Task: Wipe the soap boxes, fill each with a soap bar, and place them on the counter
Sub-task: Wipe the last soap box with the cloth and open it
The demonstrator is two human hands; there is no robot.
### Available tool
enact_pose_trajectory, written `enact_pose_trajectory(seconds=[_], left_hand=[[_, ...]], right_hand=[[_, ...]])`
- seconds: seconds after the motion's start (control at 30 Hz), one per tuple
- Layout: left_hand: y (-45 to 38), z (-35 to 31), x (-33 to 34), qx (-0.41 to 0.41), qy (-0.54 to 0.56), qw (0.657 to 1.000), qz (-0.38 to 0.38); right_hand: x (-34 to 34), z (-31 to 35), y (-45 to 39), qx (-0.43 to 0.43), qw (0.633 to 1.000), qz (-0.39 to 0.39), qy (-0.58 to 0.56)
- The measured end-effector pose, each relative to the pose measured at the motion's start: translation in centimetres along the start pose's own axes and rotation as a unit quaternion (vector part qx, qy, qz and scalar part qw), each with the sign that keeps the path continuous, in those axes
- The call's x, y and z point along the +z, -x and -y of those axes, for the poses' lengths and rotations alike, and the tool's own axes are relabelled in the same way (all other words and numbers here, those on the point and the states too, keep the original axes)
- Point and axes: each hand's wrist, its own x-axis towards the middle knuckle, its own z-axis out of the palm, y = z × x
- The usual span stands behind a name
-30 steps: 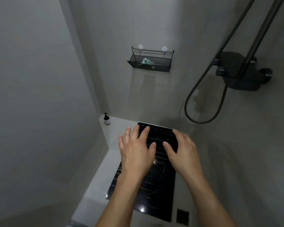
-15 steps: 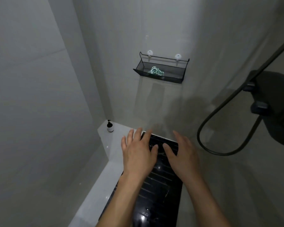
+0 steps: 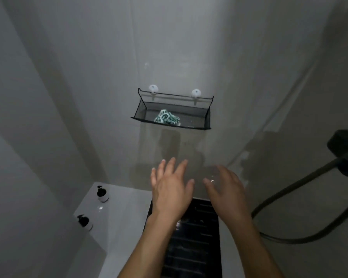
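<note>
Reaching fwd, both forearms come up from the bottom edge, bare. Left hand [image 3: 172, 190] is palm-down w/ fingers straight and fanned apart, holding nothing. Right hand [image 3: 226, 190] sits just beside it, palm-down too, fingers relaxed and slightly bent, nothing in it; its edges are blurred, so can't tell finer finger detail. Thumbs point toward each other w/ a small gap between; hands aren't touching.

Under the wrists lies a black slatted floor panel [image 3: 193, 243], glossy, w/ a few wet highlights. It runs from the bottom edge up to about the hands. To its left is a pale ledge [image 3: 127, 205] against the wall corner.

On that ledge, left side, a small pump bottle [image 3: 102, 194] stands upright: dark top, white lower part. A 2nd dark pump shape [image 3: 84, 221] shows lower left, at the wall; looks like a reflection in the glossy wall, but can't say for sure.

To the right, a dark shower hose [image 3: 301, 189] loops down and back up to a dark fitting [image 3: 346, 151] at the right edge, partly cut off.

Further up on the back wall, well above the hands, a black mesh basket [image 3: 206, 117] hangs from two white wall hooks [image 3: 153, 88]. Inside it, left of centre, lies a crumpled green-and-white cloth [image 3: 166, 118]. Walls are plain grey.

Soap boxes and soap bars: none visible in this view, so can't tell where they are.
</note>
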Motion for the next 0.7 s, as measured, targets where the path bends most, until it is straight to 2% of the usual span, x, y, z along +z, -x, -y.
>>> enact_pose_trajectory(seconds=[0.13,0.37,0.7], left_hand=[[-7.7,3.5,-1.3,0.01,-0.003,1.0,0.002],[-16.4,7.1,-1.3,0.009,0.02,1.0,0.009],[-28.4,9.6,0.3,-0.019,0.019,0.999,-0.023]], right_hand=[[2.6,3.3,-6.5,0.013,0.999,-0.028,-0.012],[5.8,6.1,-14.3,0.033,0.998,-0.041,-0.017],[9.3,6.4,-27.6,0.015,0.999,-0.009,-0.038]])
